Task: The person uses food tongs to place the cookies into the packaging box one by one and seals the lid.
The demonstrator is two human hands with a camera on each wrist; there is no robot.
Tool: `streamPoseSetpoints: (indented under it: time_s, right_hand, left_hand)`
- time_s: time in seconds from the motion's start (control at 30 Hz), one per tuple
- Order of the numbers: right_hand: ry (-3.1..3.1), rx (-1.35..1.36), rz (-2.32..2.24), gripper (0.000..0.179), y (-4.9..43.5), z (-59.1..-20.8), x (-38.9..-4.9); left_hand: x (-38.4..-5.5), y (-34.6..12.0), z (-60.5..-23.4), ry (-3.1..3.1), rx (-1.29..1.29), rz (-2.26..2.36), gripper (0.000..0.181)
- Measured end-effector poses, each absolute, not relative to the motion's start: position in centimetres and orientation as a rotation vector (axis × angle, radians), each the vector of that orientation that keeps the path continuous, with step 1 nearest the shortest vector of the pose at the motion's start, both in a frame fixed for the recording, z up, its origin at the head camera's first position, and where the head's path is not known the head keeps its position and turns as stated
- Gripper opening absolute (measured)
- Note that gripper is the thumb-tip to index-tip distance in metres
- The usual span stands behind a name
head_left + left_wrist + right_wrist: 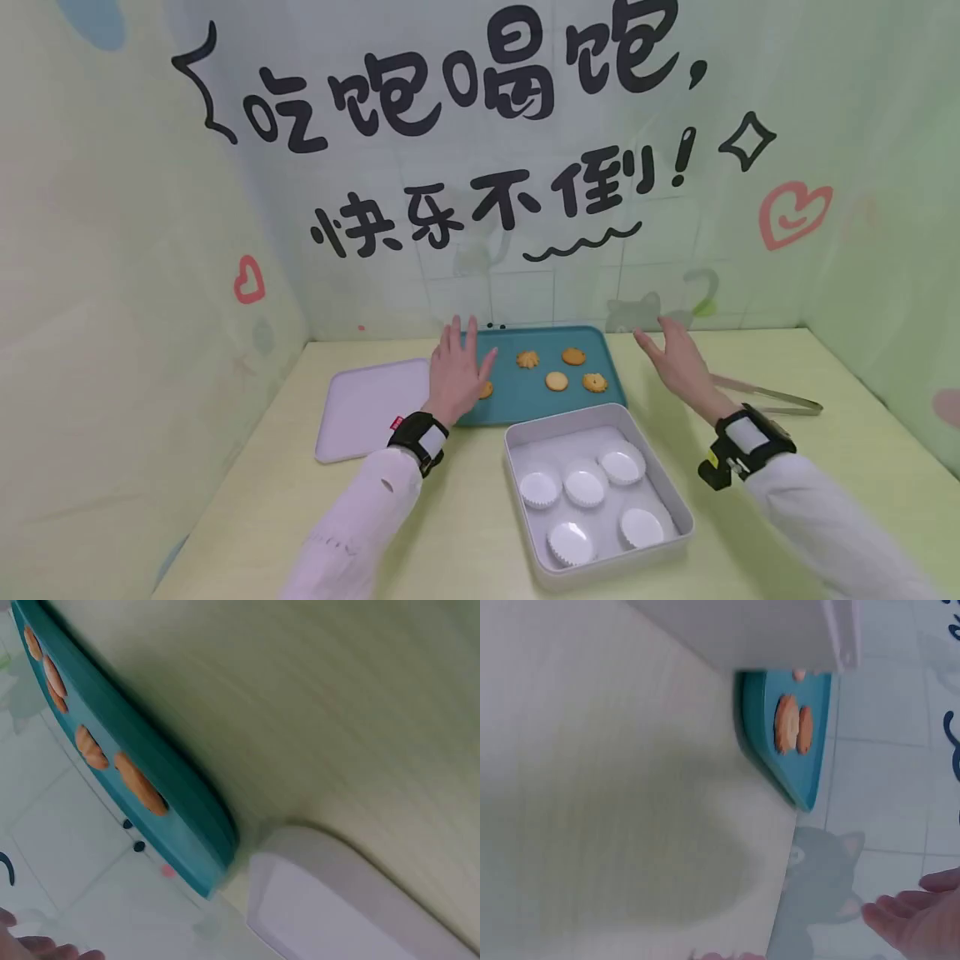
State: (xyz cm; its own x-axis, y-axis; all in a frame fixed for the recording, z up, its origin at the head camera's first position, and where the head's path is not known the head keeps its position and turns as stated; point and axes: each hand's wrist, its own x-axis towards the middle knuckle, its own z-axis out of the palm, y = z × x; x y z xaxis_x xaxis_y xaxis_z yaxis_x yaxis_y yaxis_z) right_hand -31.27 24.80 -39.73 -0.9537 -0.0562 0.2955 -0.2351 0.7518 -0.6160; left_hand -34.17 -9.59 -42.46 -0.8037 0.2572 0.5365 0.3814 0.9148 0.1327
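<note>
My left hand (456,375) is held over the left end of a teal tray (517,404), its fingers extended and nothing in it. Several cookies lie on that tray, among them a round pale cookie (557,382) and a flower-shaped cookie (528,359); another is partly hidden by the left hand. To the right of the tray, my right hand (686,371) is raised with fingers straight, holding nothing. Tongs (812,407) lie on the table just beyond it, partly covered by the wrist. In the wrist views, fingers of the left hand (37,946) and right hand (922,922) show at the lower corners.
A pale lilac tray (367,412) lies at the left, partly behind the left hand. In front of the teal tray stands a light square box (525,533) with several white fluted cups (585,485) inside. A printed cloth backdrop (465,292) rises behind the table (255,508).
</note>
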Motion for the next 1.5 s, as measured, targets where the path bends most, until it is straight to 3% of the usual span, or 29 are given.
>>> streamPoseSetpoints:
  time_s: [0.43,0.7,1.07,1.5]
  right_hand:
    - [-2.968,0.285,1.574,0.068,23.9,-40.8,-23.4]
    - [-2.983,0.408,1.545,0.052,23.5,-42.1,-21.0]
    - [-2.9,0.474,1.584,0.035,23.6,-43.1,-20.1]
    - [-2.843,0.466,1.58,0.031,20.8,-43.3,-18.9]
  left_hand:
    - [-23.9,-7.0,-41.9,-2.877,-0.512,-1.058,0.073]
    - [-20.3,-5.5,-42.9,-2.878,-0.47,-1.394,0.069]
    - [-18.8,-5.1,-43.9,-2.843,-0.539,-1.352,0.061]
    - [-21.4,-7.8,-44.1,-2.852,-0.622,-1.242,0.052]
